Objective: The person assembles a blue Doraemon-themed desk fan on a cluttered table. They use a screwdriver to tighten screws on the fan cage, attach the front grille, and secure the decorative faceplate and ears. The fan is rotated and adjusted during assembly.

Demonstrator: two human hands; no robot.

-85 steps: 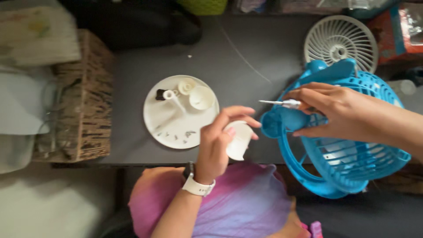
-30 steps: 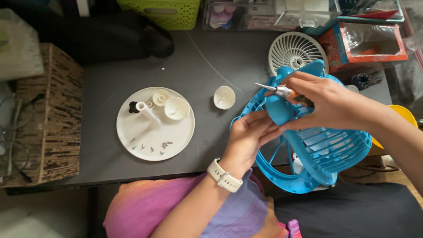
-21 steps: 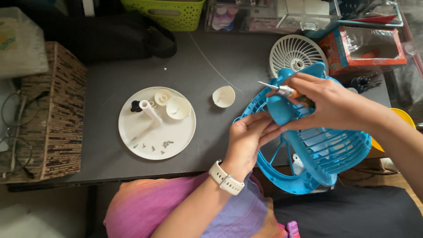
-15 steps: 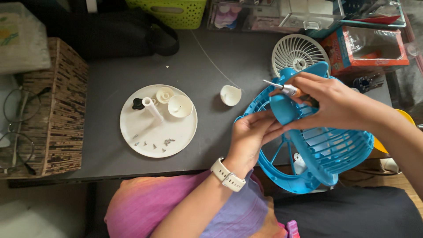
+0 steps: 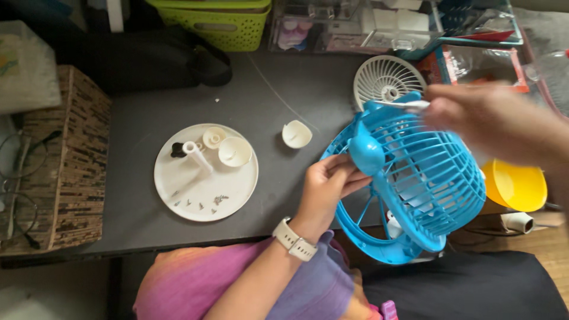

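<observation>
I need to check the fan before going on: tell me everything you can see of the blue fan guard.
The blue fan guard is a domed cage of thin, glossy plastic ribs with a solid round hub and a thick outer ring. It stands tilted on edge, overhanging the front edge of the dark table. The left hand grips its rim beside the hub. The blurred right hand holds a small screwdriver at its upper edge.

A home desk used as a hobby repair spot, dark tabletop (image 5: 278, 77), woven basket (image 5: 77, 160) at left, green plastic basket (image 5: 213, 21) and clear organisers (image 5: 355, 24) at the far edge, spectacles (image 5: 15, 178) far left, wood floor (image 5: 533, 249) at right.
</observation>
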